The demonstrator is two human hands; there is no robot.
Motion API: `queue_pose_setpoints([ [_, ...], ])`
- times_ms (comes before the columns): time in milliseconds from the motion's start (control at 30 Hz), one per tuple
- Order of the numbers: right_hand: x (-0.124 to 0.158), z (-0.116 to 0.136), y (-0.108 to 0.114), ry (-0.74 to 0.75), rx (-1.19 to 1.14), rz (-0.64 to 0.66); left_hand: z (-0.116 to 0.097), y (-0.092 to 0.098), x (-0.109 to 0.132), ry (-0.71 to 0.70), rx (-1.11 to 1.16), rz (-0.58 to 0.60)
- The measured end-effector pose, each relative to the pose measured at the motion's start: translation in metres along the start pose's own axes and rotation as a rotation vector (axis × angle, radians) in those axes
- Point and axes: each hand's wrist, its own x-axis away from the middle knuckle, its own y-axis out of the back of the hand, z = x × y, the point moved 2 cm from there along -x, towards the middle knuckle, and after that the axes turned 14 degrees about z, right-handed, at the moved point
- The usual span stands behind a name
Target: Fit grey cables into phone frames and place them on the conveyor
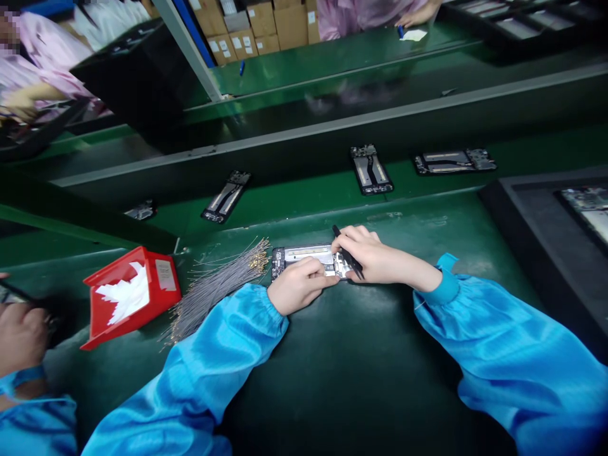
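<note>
Leftmost, a co-worker's hand (19, 332) in a blue cuff sits at the picture's edge, well apart from the work. Next stands a red cardboard box (97, 320), tilted open, with white material inside. Just beside it lies a fanned bundle of thin grey wires (213, 291) with gold tips. Its tip end is close to the silver-grey rectangular phone chassis (306, 254), which lies flat on the dark green bench mat (356, 380) at centre view.

The left hand (299, 286) bears on the chassis's near edge, with fingers curled closed over it, covering part of its lower middle. The right hand (368, 253) has its fingers pinched tight round a slim black hand tool (349, 258), whose tip is down at the chassis's right end. This hand hides that end.

Behind, on the green conveyor belt (294, 190), open black phone frames (227, 196) lie well apart from one another. At the right, a black foam tray (532, 253) stands near the right sleeve, and its contents are cut off by the picture's edge.
</note>
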Motion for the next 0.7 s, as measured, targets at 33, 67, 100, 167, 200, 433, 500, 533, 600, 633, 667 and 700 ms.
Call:
queue_pose_setpoints([
  [33, -0.001, 0.001, 0.0, -0.01, 0.006, 0.003, 0.0, 0.0, 0.0, -0.002, -0.003, 0.003],
  [67, -0.001, 0.002, 0.001, -0.017, 0.009, 0.004, 0.0, 0.0, 0.0, -0.004, -0.006, 0.006],
  [100, -0.001, 0.002, 0.001, -0.019, 0.009, 0.006, 0.0, 0.0, 0.0, -0.006, -0.01, 0.008],
  [167, -0.002, 0.001, 0.0, -0.015, 0.002, 0.005, 0.0, 0.0, 0.001, -0.01, -0.021, 0.009],
  [200, -0.002, 0.0, -0.001, -0.009, -0.003, 0.002, 0.0, 0.0, 0.001, -0.012, -0.024, 0.01],
  [433, -0.005, -0.001, -0.004, -0.047, -0.009, -0.034, 0.0, 0.003, -0.001, 0.036, 0.191, -0.002],
  [500, -0.006, 0.0, -0.003, -0.055, -0.008, -0.024, 0.0, 0.005, -0.003, 0.037, 0.265, -0.001],
  [533, -0.006, 0.0, -0.002, -0.057, -0.01, -0.017, 0.0, 0.006, -0.003, 0.037, 0.289, 0.003],
  [600, -0.008, 0.0, -0.001, -0.067, -0.013, -0.001, 0.0, 0.007, -0.004, 0.04, 0.314, 0.012],
  [633, -0.009, 0.0, 0.0, -0.079, -0.009, 0.008, 0.0, 0.007, -0.004, 0.043, 0.319, 0.017],
  [667, -0.01, 0.001, 0.001, -0.095, -0.001, 0.017, 0.0, 0.007, -0.004, 0.046, 0.321, 0.023],
  [700, -0.011, 0.002, 0.003, -0.115, 0.01, 0.031, 0.0, 0.006, -0.003, 0.048, 0.32, 0.029],
])
